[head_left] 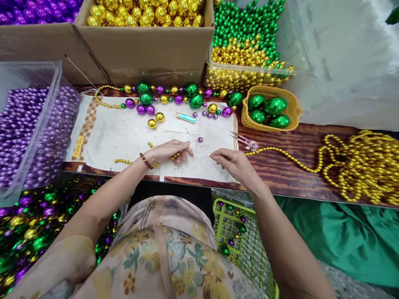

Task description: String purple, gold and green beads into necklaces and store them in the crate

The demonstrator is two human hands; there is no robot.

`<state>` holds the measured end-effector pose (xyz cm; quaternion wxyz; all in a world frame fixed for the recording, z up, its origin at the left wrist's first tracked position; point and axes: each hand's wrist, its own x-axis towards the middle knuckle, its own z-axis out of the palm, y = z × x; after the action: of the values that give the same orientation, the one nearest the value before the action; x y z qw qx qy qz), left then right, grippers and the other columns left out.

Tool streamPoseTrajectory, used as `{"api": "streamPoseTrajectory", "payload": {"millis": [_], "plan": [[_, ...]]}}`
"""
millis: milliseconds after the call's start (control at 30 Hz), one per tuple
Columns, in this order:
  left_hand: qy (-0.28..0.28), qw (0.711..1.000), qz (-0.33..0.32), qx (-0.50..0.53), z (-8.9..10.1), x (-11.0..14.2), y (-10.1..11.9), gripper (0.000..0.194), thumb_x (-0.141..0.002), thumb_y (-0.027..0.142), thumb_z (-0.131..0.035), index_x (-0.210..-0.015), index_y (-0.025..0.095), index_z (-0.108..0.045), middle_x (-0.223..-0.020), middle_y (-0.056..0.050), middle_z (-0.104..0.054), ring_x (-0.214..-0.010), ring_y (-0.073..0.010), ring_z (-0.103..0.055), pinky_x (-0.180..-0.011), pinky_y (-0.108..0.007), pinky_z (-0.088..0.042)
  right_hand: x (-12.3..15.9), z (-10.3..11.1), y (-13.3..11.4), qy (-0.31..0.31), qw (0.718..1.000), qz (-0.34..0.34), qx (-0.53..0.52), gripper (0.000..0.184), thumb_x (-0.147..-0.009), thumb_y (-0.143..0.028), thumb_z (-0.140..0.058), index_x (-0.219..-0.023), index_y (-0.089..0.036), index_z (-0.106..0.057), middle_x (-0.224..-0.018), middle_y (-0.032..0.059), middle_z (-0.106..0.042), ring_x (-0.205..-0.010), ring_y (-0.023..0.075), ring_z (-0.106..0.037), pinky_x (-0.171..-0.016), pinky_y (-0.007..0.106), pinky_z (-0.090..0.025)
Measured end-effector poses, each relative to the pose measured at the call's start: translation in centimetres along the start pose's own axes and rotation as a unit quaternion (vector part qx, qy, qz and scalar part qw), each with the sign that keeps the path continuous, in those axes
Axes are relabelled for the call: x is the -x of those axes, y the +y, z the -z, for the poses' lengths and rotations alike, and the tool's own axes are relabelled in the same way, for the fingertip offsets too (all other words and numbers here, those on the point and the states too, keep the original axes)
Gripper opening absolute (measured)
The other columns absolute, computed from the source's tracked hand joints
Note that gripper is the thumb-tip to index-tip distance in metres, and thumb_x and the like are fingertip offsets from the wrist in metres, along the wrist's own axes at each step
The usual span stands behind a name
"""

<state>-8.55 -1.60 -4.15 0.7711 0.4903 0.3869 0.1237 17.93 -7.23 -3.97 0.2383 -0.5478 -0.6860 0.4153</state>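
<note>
Over the white cloth [102, 137], my left hand [170, 151], with a brown bead bracelet at the wrist, is closed around a short gold bead strand [176, 156]. Part of that strand [122, 161] trails out to the left beneath the wrist. My right hand [229, 160] is a short gap away, its thumb and fingertips pinched together; whatever they hold is too fine to make out. A long gold bead chain [280, 151] runs up to the right hand from the right. Just beyond the fingers lie a loose purple bead [200, 140] and a thin needle [181, 132].
Pink-handled scissors [249, 142] and a yellow basket of green balls [294, 112] stand to the right, near a gold chain heap [370, 166]. A finished-looking bead garland [168, 99] lies behind. Cardboard boxes [149, 54] and a purple bead bin [57, 83] border the table.
</note>
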Motion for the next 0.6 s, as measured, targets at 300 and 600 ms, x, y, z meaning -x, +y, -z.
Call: {"api": "streamPoseTrajectory", "payload": {"millis": [300,600], "plan": [[0.017,0.995,0.042,-0.083,3.4,3.2,0.5,0.019,-0.087,0.026,-0.07,-0.077,0.011,-0.073,-0.055,0.002,-0.053,-0.045,-0.0044,-0.041,-0.044,-0.018,-0.032,2.7,2.8,4.2,0.134,0.974,-0.118,0.14,0.028,-0.087,-0.042,-0.06,-0.089,-0.022,-0.078,-0.096,0.0094,-0.079,-0.09,0.0305,-0.072,-0.077,0.039,-0.052],[0.054,0.991,0.005,-0.127,4.0,9.6,2.6,0.023,-0.085,0.036,-0.072,-0.078,0.015,-0.073,-0.053,0.002,-0.049,-0.043,-0.0046,-0.031,-0.041,-0.02,-0.02,1.4,-2.1,-3.2,0.092,0.967,0.038,0.235,0.036,-0.096,-0.037,-0.056,-0.123,-0.016,-0.07,-0.127,0.019,-0.07,-0.116,0.036,-0.066,-0.097,0.051,-0.051]]}}
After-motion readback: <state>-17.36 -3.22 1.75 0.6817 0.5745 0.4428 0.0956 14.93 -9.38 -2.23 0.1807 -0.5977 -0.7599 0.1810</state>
